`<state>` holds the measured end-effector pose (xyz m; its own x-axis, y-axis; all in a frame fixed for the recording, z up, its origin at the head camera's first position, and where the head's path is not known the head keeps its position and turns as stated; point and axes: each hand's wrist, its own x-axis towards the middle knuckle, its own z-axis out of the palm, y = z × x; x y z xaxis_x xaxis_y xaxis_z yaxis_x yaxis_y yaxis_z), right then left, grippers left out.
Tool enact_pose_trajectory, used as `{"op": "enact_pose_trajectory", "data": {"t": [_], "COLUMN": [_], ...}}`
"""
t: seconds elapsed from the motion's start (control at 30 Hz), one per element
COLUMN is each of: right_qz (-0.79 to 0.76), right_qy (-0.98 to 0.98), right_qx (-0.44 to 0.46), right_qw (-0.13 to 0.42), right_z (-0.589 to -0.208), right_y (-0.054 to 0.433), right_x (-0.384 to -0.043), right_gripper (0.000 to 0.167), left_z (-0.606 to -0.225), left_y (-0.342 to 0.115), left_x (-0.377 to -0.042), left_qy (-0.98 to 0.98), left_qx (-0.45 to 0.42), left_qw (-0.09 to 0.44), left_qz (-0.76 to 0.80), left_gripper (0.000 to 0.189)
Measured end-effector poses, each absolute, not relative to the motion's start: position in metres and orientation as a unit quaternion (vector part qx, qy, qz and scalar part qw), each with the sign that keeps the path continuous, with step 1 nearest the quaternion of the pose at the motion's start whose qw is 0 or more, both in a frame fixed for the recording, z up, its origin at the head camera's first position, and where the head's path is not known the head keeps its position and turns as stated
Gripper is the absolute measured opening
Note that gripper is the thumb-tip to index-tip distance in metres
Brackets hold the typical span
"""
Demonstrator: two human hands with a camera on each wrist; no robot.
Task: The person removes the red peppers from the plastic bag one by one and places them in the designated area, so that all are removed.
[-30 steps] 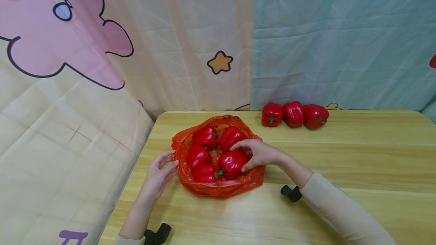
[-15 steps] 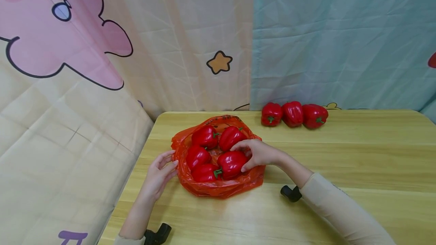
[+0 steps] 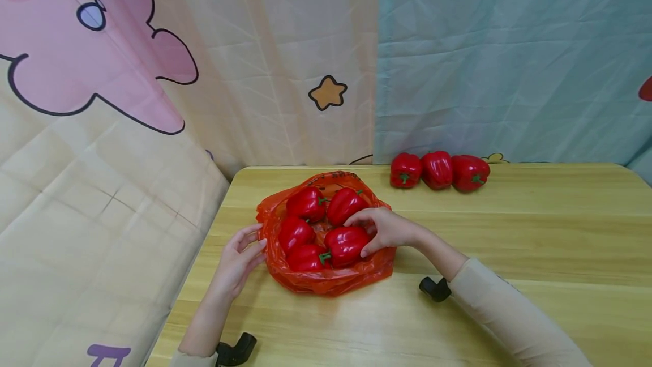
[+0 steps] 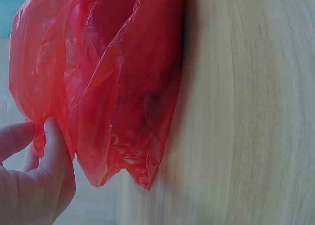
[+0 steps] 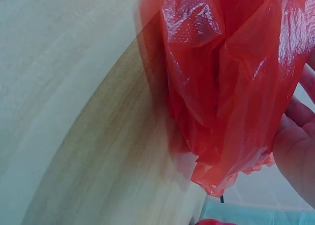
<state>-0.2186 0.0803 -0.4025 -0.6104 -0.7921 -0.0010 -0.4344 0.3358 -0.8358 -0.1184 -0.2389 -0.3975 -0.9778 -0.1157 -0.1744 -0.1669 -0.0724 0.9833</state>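
Observation:
An orange-red plastic bag (image 3: pixel 326 286) stands with its mouth wide on the table, several red bell peppers with green stems inside. My left hand (image 3: pixel 236 262) pinches the bag's left rim; in the left wrist view, its thumb and finger (image 4: pixel 55 148) meet on the thin plastic (image 4: pixel 123 82). Reaching over the right rim, my right hand (image 3: pixel 388 230) holds the front-right bell pepper (image 3: pixel 346 245) between thumb and fingers. Bag film (image 5: pixel 231 87) hides that grip in the right wrist view, where part of the hand (image 5: pixel 298 146) shows at the right edge.
Three more red bell peppers (image 3: pixel 437 170) lie in a row at the table's back edge, right of the bag. Behind the wooden table (image 3: pixel 509 231) hangs a printed curtain (image 3: pixel 305 27). Black wrist mounts (image 3: pixel 236 350) sit near both sleeves.
The bell pepper in my right hand has turned a little, its stem shifting slightly left. Both hands and the bag stay in nearly the same place.

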Motion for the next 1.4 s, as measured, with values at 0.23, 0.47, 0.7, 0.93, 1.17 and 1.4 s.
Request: {"op": "enact_pose_trajectory", "data": {"t": [0.23, 0.47, 0.7, 0.93, 1.17, 1.4], "right_qz": [-0.417, -0.418, -0.424, -0.432, -0.461, -0.472], "right_qy": [0.796, 0.797, 0.797, 0.798, 0.792, 0.805], "right_qx": [-0.394, -0.395, -0.394, -0.391, -0.377, -0.346], "right_qw": [0.192, 0.183, 0.175, 0.154, 0.136, 0.092], "right_z": [-0.398, -0.395, -0.393, -0.387, -0.381, -0.375], "right_y": [0.081, 0.083, 0.086, 0.089, 0.092, 0.096], "right_x": [-0.219, -0.220, -0.217, -0.216, -0.215, -0.216], "right_gripper": [0.052, 0.053, 0.054, 0.054, 0.057, 0.059], "left_z": [-0.396, -0.399, -0.401, -0.400, -0.399, -0.397], "left_y": [-0.239, -0.240, -0.240, -0.240, -0.239, -0.239], "left_x": [-0.119, -0.119, -0.118, -0.118, -0.117, -0.117], "left_qy": [0.681, 0.683, 0.685, 0.682, 0.680, 0.677], "left_qx": [-0.104, -0.102, -0.103, -0.105, -0.100, -0.101], "left_qw": [0.022, 0.013, 0.011, 0.009, 0.009, 0.010], "left_qz": [0.724, 0.723, 0.721, 0.723, 0.727, 0.729], "left_gripper": [0.037, 0.038, 0.038, 0.036, 0.035, 0.034]}}
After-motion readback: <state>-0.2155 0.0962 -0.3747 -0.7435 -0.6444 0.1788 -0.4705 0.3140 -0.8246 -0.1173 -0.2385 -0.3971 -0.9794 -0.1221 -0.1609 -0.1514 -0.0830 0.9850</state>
